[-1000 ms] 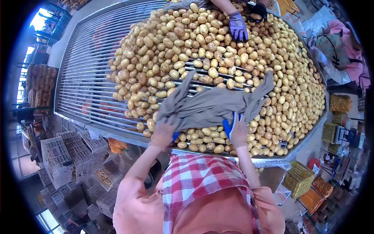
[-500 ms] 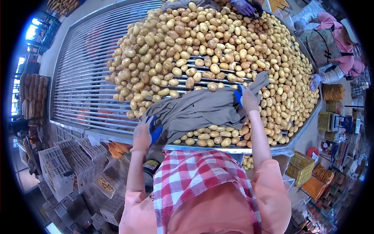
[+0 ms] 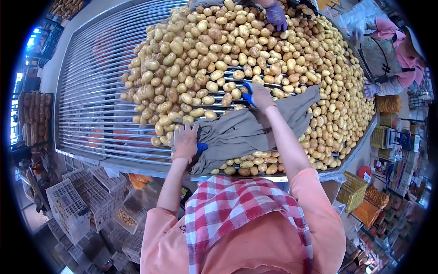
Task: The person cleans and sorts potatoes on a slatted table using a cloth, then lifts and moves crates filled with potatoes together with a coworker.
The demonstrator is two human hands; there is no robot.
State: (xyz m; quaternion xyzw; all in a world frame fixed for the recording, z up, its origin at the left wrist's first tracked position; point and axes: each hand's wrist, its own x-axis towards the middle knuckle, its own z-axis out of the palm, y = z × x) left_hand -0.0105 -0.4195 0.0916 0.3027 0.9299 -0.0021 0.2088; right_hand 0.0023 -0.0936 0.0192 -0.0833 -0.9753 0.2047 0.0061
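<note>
My left hand (image 3: pixel 186 142), in a beige glove with a blue palm side, lies over the left end of a grey cloth (image 3: pixel 237 130), fingers stretched toward the potatoes. My right hand (image 3: pixel 261 97), gloved alike, reaches past the cloth's upper edge with its blue-tipped fingers apart. Near those fingers lie a potato (image 3: pixel 258 80) and another potato (image 3: pixel 236 93); whether they touch is unclear. The cloth is spread, wrinkled, across the metal bars and some potatoes. A large heap of potatoes (image 3: pixel 169 59) surrounds it.
The metal roller table (image 3: pixel 91 91) shows bare bars at left. A co-worker's purple-gloved hand (image 3: pixel 276 17) reaches in at the top; another person's gloved hand (image 3: pixel 370 90) is at the right edge. Plastic crates (image 3: pixel 68 205) stand lower left, a yellow crate (image 3: pixel 351 192) lower right.
My right hand has left the cloth's right part and moved left and up, above its edge. My left hand has shifted right and slightly up. A co-worker's purple glove reaches further down.
</note>
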